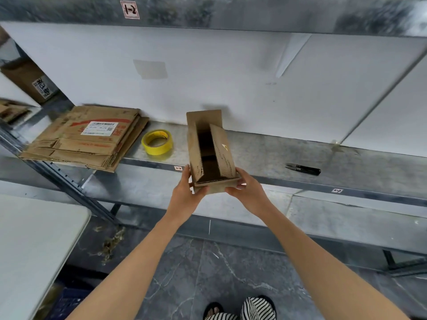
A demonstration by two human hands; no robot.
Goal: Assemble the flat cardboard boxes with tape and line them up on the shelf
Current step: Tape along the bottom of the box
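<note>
A white tag hand-marked "1-2" (pixel 130 9) was stuck on the front of the upper galvanised shelf. Two smaller white tags sat on the front lip of the grey metal shelf (pixel 300 153) below. The left one (pixel 178 168) seemed to read "2-2", and the right one (pixel 337 191) was too small to read.

At the left end of that shelf lay a stack of flattened brown cardboard boxes (pixel 85 139). The top sheet had red printed characters and a white shipping label with barcodes (pixel 99 128), its text too fine to make out. Just beside the stack lay a roll of yellow tape (pixel 157 142), flat on its side. A pair of black thread snips (pixel 303 169) lay well apart to the right.

Between them was a small brown cardboard box (pixel 209 148), opened out with its flaps loose and a tiny yellow triangular sticker (pixel 224 147) on one side. Its far end reached over the shelf and its near end stood at the front lip. The left hand (pixel 184 192) gripped the near left corner with curled fingers, and the right hand (pixel 247 192) gripped the near right corner the same way.

A plain white panel backed the shelf. Further left, another brown carton carried a label with black characters (pixel 42 87). Below were a grey marbled floor (pixel 208 273), a white tabletop (pixel 34 239) at lower left and striped slippers (pixel 257 308).
</note>
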